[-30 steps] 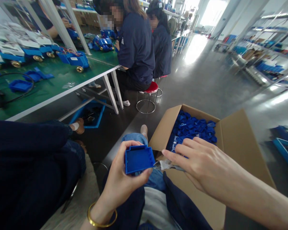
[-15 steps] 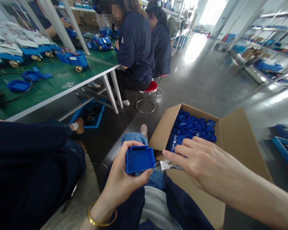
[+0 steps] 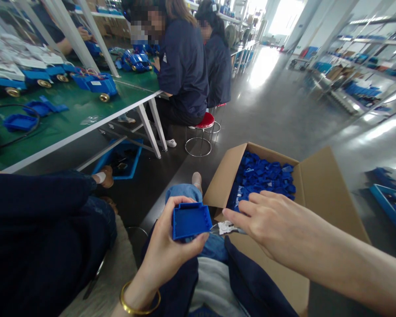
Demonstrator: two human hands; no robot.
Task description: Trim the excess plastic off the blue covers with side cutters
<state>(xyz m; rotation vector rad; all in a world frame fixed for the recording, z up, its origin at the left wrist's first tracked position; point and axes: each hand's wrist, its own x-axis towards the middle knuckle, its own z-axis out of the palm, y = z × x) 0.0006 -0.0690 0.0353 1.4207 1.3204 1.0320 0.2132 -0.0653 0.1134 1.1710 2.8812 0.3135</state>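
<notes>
My left hand [image 3: 176, 246] is wrapped round a blue plastic tray-shaped part [image 3: 191, 223], its thumb along the lower edge and its open side facing up at me. Just to the right is my right hand [image 3: 267, 220], palm down with curled fingers. Out from under it, towards the part's right edge, reaches a slim, pale piece with a white wrapping [image 3: 226, 227]; its kind is unclear, and my hand hides its rear end. Whether its tip touches the part, I cannot tell. Beyond my right hand stands an open cardboard box [image 3: 224, 176] holding many small blue plastic pieces [image 3: 267, 174].
To the left, a green-topped workbench [image 3: 128, 90] carries blue assemblies with brass-coloured wheels [image 3: 97, 86]. Two co-workers [image 3: 185, 66] sit along it, one on a red stool [image 3: 204, 121]. Another person's dark sleeve [image 3: 36, 207] is close on my left. Under the bench lies a blue crate [image 3: 132, 165].
The whole view has shifted slightly, with the background sliding a little left. Both hands keep nearly the same pose, and the blue part stays in my left hand.
</notes>
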